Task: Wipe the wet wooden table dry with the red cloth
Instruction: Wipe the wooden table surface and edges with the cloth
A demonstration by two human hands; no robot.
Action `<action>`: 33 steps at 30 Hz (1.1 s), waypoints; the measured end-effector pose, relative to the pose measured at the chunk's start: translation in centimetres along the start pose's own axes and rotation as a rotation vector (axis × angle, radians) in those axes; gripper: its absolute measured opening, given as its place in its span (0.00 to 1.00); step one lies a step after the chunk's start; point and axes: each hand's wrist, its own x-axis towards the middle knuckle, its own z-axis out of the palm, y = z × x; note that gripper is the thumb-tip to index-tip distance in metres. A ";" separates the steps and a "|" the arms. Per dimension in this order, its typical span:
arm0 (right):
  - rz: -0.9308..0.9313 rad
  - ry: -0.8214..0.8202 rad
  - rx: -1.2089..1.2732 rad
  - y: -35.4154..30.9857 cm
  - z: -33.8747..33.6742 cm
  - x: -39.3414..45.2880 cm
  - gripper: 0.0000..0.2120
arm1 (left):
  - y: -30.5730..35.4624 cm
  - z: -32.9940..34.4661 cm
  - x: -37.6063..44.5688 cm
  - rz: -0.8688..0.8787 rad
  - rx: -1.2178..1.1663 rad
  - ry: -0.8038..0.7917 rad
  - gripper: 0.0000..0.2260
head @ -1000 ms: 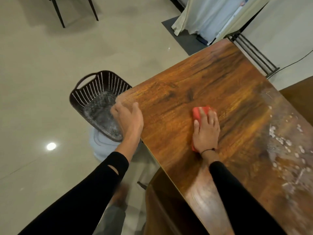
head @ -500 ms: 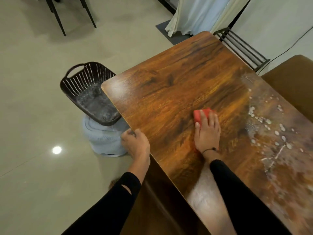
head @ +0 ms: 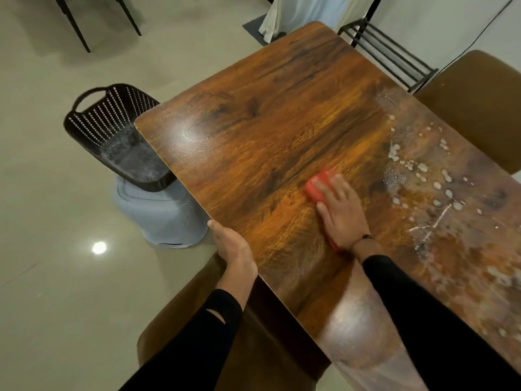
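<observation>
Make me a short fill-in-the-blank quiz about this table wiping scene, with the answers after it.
1. The right hand presses a ____ cloth flat on the table.
2. The left hand holds the table's ____.
3. The droplets lie to the ____ of the cloth.
4. The dark basket sits on a pale ____ stool.

Answers: red; edge; right; blue

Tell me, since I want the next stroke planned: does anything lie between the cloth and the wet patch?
Nothing visible does. The right hand presses the red cloth flat on the table; only bare wood separates it from the droplets to its right.
</observation>
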 end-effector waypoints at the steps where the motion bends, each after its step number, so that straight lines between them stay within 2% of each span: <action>1: 0.268 0.074 0.035 -1.3 0.4 0.2 0.28 | -0.7 0.1 -0.3 -0.018 -0.014 0.020 0.34; 2: 0.500 0.138 0.048 -3.3 1.0 0.1 0.28 | -1.2 0.2 -0.5 -0.035 -0.022 0.049 0.35; 3: 0.630 0.179 0.037 -5.4 1.7 -0.2 0.29 | -1.6 0.4 -0.6 -0.051 -0.028 0.077 0.36; 4: 0.649 0.192 0.025 -7.5 2.5 -1.0 0.29 | -1.8 0.5 -0.5 -0.061 -0.035 0.091 0.37; 5: 0.556 0.174 0.024 -9.4 3.3 -2.3 0.30 | -1.9 0.6 -0.4 -0.063 -0.036 0.090 0.37; 6: 0.366 0.128 0.015 -10.6 4.2 -4.2 0.30 | -1.9 0.6 -0.2 -0.061 -0.032 0.080 0.38; 8: -0.145 -0.011 -0.012 -10.0 5.1 -8.7 0.29 | -2.1 0.7 0.4 -0.062 -0.032 0.070 0.39; 10: -0.560 -0.151 -0.076 -5.6 4.2 -10.9 0.30 | -2.2 0.6 0.5 -0.061 -0.010 0.071 0.39; 11: -0.672 -0.206 -0.134 -3.1 3.4 -10.8 0.30 | -2.2 0.5 0.4 -0.053 0.011 0.073 0.39; 12: -0.693 -0.236 -0.175 -0.9 2.5 -10.2 0.31 | -2.2 0.5 0.2 -0.046 0.031 0.074 0.38; 13: -0.617 -0.238 -0.171 0.9 1.7 -9.2 0.31 | -2.3 0.5 0.1 -0.039 0.043 0.084 0.37; 15: -0.276 -0.130 -0.074 3.0 0.7 -7.4 0.29 | -2.5 0.4 0.1 -0.022 0.071 0.117 0.34; 19: 0.675 0.179 0.012 -0.1 1.0 -4.9 0.28 | -4.0 0.2 -0.5 0.023 0.111 0.131 0.31; 20: 0.812 0.217 0.024 -1.8 1.4 -4.6 0.28 | -4.5 0.1 -0.9 0.019 0.115 0.132 0.30; 21: 0.842 0.230 0.029 -3.8 1.8 -4.7 0.29 | -5.1 0.0 -1.3 0.005 0.120 0.134 0.30; 22: 0.764 0.224 0.013 -5.5 2.4 -5.6 0.29 | -5.5 0.0 -1.7 -0.008 0.129 0.138 0.31; 23: 0.598 0.190 -0.010 -6.9 3.1 -7.3 0.30 | -5.8 0.0 -2.0 -0.014 0.137 0.145 0.31; 25: 0.137 0.062 -0.042 -7.5 4.4 -12.8 0.30 | -6.3 0.3 -2.4 -0.007 0.146 0.164 0.32; 27: -0.286 -0.065 -0.079 -4.5 4.7 -18.1 0.29 | -6.6 0.7 -3.1 0.004 0.171 0.184 0.33; 29: -0.602 -0.164 -0.151 1.1 3.4 -19.4 0.30 | -7.2 1.0 -3.8 0.026 0.190 0.204 0.32; 30: -0.661 -0.189 -0.181 3.9 2.6 -18.9 0.31 | -7.7 1.1 -4.1 0.034 0.200 0.210 0.32; 31: -0.631 -0.185 -0.186 6.6 1.8 -17.7 0.30 | -8.4 1.2 -4.4 0.041 0.207 0.216 0.32; 33: -0.333 -0.094 -0.107 10.6 0.2 -15.5 0.29 | -10.0 1.1 -5.7 0.043 0.235 0.227 0.33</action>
